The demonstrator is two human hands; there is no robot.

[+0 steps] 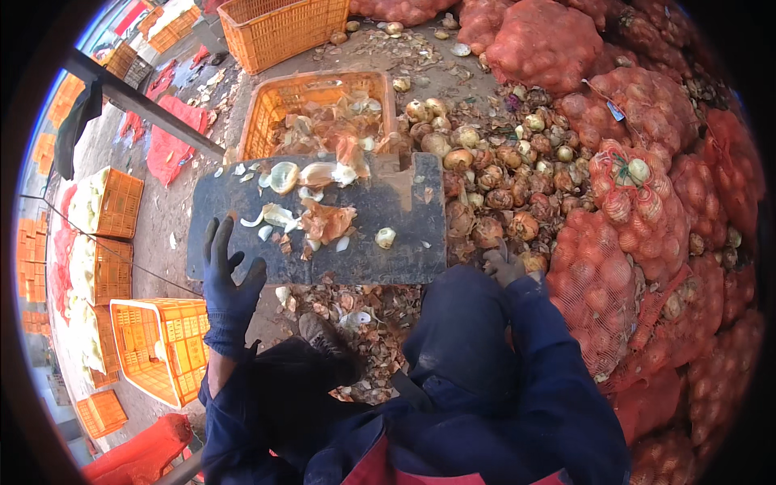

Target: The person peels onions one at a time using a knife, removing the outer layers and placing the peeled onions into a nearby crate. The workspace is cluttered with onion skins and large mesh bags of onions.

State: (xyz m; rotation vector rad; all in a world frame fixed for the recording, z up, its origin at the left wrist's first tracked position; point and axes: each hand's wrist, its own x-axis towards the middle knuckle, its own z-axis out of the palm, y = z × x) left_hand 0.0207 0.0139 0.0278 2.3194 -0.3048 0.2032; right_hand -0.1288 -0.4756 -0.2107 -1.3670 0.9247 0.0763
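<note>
My left hand (pixel 232 273), in a dark knitted glove, is raised at the left edge of the dark board (pixel 388 260), its fingers apart and nothing in them. My right hand (pixel 504 265), gloved too, reaches down beside my right knee at the near side of the onion heap (pixel 491 176); a thin blade-like thing shows at its fingers, and what it grips is unclear. A small peeled onion (pixel 385 237) lies on the board. Left of it are onion skins (pixel 327 222) and pale pieces of onion (pixel 279 216).
Behind the board stands an orange plastic crate (pixel 391 100) with onion skins. Red mesh sacks of onions (pixel 591 291) are piled at the right. An orange crate (pixel 160 351) stands tilted at the left, near crates of pale produce (pixel 115 203). A metal bar (pixel 157 115) slants behind the board.
</note>
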